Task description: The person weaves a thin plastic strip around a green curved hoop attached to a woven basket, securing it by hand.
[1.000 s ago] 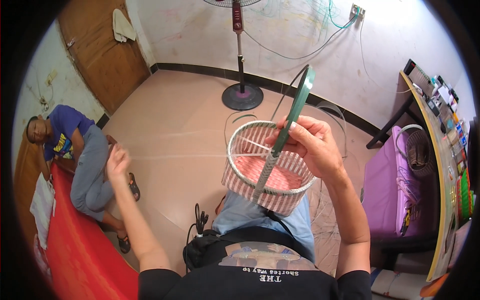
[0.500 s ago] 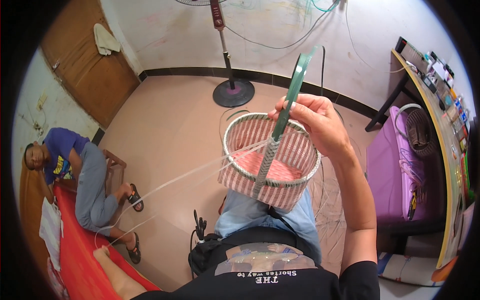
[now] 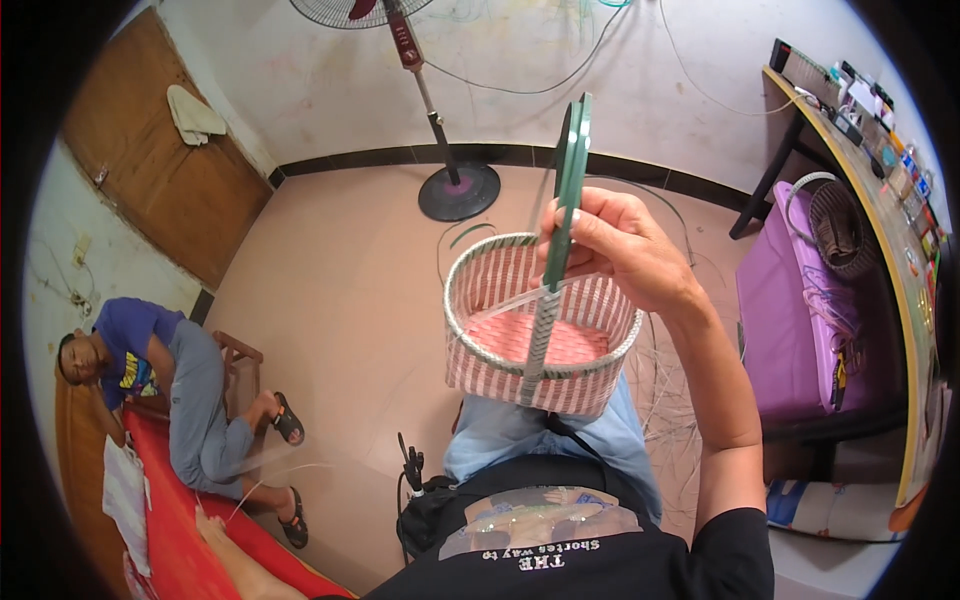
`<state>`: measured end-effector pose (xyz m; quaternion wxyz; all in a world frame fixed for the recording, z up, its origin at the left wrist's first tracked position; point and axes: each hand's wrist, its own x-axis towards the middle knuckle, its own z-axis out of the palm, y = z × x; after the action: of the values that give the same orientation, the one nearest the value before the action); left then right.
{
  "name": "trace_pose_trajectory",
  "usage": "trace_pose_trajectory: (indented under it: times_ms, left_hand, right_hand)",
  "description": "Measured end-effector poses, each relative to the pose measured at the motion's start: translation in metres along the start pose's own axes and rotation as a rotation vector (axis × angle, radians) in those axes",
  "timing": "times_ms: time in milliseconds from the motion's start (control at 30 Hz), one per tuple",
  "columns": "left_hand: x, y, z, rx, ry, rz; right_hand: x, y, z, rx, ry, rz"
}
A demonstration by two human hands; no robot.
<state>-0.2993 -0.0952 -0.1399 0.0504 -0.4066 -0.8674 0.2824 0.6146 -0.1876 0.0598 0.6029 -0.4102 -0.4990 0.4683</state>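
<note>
A woven basket [image 3: 585, 392] in pink and white, with a green-and-white rim, rests upright over my lap. Green flat strips form its tall handle [image 3: 571, 160]; the handle's lower end is wrapped in pale plaiting [image 3: 540, 345]. My right hand [image 3: 625, 245] is closed around the green handle just above that wrapping. Far out to the left, my left hand [image 3: 212, 535] is over the red surface, its fingers pinching a clear plastic strip [image 3: 262, 480]. Between my hand and the basket the strip is smeared and partly lost to sight.
A person [image 3: 190, 380] sits at the left by a red-covered surface [image 3: 165, 465]. A standing fan [image 3: 455, 188] is ahead. At the right are a purple bin [image 3: 780, 300] and a cluttered desk [image 3: 850, 150]. Loose strips [image 3: 670, 390] lie on the floor beside the basket.
The strip, stretched in two lines from basket to left hand before, now shows a loose curved end near that hand. My right hand still grips the handle, which stands more upright. The view has shifted.
</note>
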Motion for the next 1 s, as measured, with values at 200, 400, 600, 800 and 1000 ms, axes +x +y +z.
trace_pose_trajectory:
  times_ms: [200, 400, 600, 800, 1000]
  left_hand:
    - [0.031, 0.007, -0.051, -0.213, 0.129, -0.131]
    - [-0.164, 0.215, -0.233, -1.400, 0.666, 0.926]
    - [-0.448, 0.358, -0.336, -1.367, 0.219, 1.983]
    - [-0.463, 0.374, -0.353, -1.399, -0.039, 2.020]
    - [-0.337, 0.354, -0.343, -0.682, 0.598, 1.088]
  right_hand:
    - [-0.005, 0.000, -0.003, -0.019, -0.150, 0.009]
    - [-0.007, -0.001, 0.016, -0.109, -0.144, 0.009]
    - [-0.015, -0.001, 0.027, -0.116, -0.120, -0.015]
    - [-0.015, 0.001, 0.022, -0.138, -0.094, -0.016]
    - [-0.012, 0.013, 0.020, -0.053, -0.096, -0.050]
